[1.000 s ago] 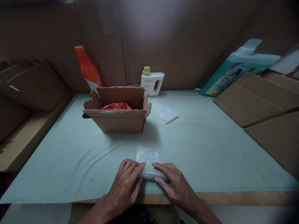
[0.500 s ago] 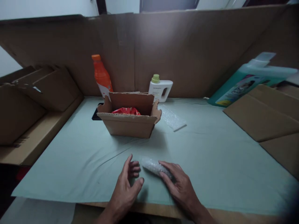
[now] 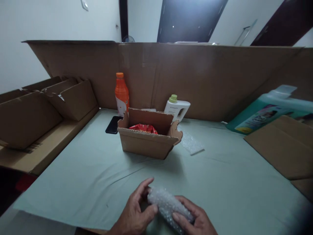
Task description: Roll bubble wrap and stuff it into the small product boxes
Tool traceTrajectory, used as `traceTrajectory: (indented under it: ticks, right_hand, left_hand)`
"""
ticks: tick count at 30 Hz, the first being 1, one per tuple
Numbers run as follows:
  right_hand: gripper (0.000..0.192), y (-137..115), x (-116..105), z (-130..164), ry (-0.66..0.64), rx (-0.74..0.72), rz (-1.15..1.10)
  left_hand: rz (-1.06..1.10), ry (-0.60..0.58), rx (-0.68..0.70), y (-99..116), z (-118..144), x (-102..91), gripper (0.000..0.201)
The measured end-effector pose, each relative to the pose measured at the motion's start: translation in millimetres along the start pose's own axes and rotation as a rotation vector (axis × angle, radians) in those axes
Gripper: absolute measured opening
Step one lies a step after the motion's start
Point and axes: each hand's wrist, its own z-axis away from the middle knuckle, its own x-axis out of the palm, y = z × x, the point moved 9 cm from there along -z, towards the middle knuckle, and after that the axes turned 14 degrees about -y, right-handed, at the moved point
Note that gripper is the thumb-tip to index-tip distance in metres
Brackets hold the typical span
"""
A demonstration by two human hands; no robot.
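Note:
A long bundle in clear bubble wrap (image 3: 168, 205) lies tilted between my hands near the front of the cloth; what is inside it cannot be made out. My right hand (image 3: 193, 217) grips its lower right end, thumb on top. The fingers of my left hand (image 3: 138, 209) curve round its upper left end, thumb against the near side and index finger raised off it. Beyond them stands an opened cardboard box (image 3: 146, 143) with a shiny red packet (image 3: 143, 128) inside. Only the top of the packet shows.
Behind the box are an orange bottle (image 3: 121, 93), a white jug with a green cap (image 3: 177, 108) and a black phone (image 3: 112, 125). Flat bubble wrap (image 3: 193, 143) lies to its right. Cardboard boxes (image 3: 29, 120) flank the left; a teal jug (image 3: 259, 111) leans behind cardboard (image 3: 281, 147) at right.
My left hand, apart from the bundle before, has come up to its left end. The bundle has moved closer to me in my right hand. The view has tilted up.

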Motion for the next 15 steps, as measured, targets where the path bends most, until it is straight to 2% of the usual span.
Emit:
traceTrajectory:
  ticks: [2,4,6,7,9,11,13,14,15]
  right_hand:
    - [0.036,-32,-29,-3,0.099,-0.021,0.169]
    - [0.037,-80,-62,-4,0.221,-0.100,0.375]
    - [0.041,-130,-89,-9,0.325,-0.181,0.568]
    - [0.042,-152,-98,-16,0.342,-0.211,0.655]
    - [0.040,-189,-107,-43,0.306,-0.233,0.829]
    - [0.031,-212,-111,-80,0.241,-0.181,1.044]
    - [0.017,-219,-116,-120,0.184,-0.060,1.251]
    - [0.016,-218,-118,-139,0.157,-0.002,1.311]
    - [0.023,-214,-118,-157,0.126,0.037,1.339]
  left_hand:
    - [-0.316,0.131,0.134,38,-1,-33.4,0.059]
    - [-0.664,0.292,0.297,89,-3,-64.9,0.062]
    - [-0.935,0.415,0.419,132,-11,-88.3,0.071]
    - [-1.040,0.455,0.445,146,-18,-97.4,0.073]
    - [-1.194,0.480,0.443,160,-36,-110.1,0.069]
    - [-1.266,0.470,0.429,158,-50,-116.1,0.055]
    - [-1.268,0.455,0.446,148,-56,-116.7,0.041]
    - [-1.256,0.454,0.458,143,-57,-116.3,0.036]
    - [-1.240,0.454,0.465,138,-56,-115.8,0.032]
